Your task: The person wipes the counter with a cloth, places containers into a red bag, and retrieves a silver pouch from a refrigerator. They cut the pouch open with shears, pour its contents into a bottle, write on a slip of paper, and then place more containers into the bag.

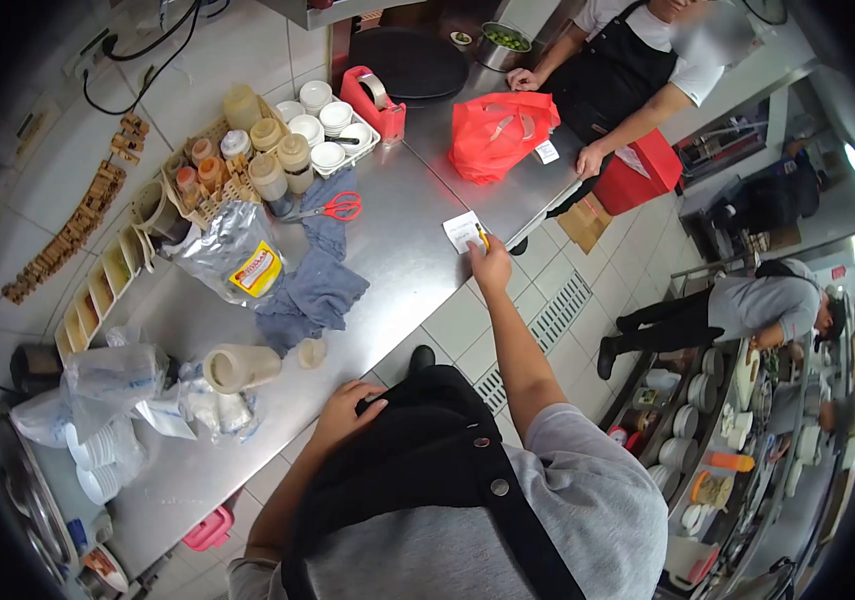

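Note:
My right hand (pixel 489 266) reaches out over the table's front edge, its fingers closed on a slim yellow-and-black pen (pixel 483 241). At its fingertips is a small white paper slip (pixel 461 231) with print on it. By the table edge, against my black apron, my left hand (pixel 349 410) has loosely bent fingers set apart, with nothing seen in them. Nearest to that hand on the steel table (pixel 402 270) are a small round cup (pixel 311 352) and a cloudy plastic container (pixel 241 368) lying on its side.
A blue-grey cloth (pixel 312 295), red-handled scissors (pixel 332 208) and a silver bag (pixel 232 255) lie on the table. Sauce bottles (pixel 267 175), white dishes (pixel 322 120) and a red tape dispenser (pixel 374 103) stand behind. Across the corner, another person (pixel 622 75) stands by a red bag (pixel 500 135).

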Available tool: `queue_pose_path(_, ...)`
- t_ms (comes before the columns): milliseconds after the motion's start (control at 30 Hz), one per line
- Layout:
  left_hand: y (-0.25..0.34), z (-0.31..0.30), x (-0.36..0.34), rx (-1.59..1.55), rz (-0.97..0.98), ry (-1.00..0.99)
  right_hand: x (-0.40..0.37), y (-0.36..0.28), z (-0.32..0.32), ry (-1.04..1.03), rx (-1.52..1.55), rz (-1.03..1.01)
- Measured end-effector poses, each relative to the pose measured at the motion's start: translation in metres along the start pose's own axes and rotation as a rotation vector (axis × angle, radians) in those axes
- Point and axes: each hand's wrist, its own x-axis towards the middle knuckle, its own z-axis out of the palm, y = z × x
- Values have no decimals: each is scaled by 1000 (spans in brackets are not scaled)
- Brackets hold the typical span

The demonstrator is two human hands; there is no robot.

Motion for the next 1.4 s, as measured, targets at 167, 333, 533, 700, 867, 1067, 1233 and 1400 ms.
queue_pose_path(167, -1, 33, 26, 93, -79, 77, 10, 6, 11, -148, -30, -30)
queue_pose_path(333, 7, 81, 108, 253, 66, 188, 56, 24, -10, -24, 112, -292)
queue_pose_path(533, 3, 132, 226, 693, 77, 406, 127, 27, -14, -484, 1467, 224)
queue_pose_path(700, -17, 142, 256, 882, -18, 358, 113, 38, -14, -769, 1363, 187)
queue_pose_path(867, -42, 121, 265, 831, 115, 235, 84, 64, -9, -740, 1206, 288)
queue_pose_path(1067, -46, 120, 261, 862, 174, 269, 78, 32, 30, -716, 1182, 78)
queue_pose_path(1233, -44, 119, 259, 844, 191, 286, 78, 40, 59, -735, 1078, -46)
queue_pose_path(1400, -43, 116, 257, 793, 214, 202, 83, 32, 52, -739, 1294, 255)
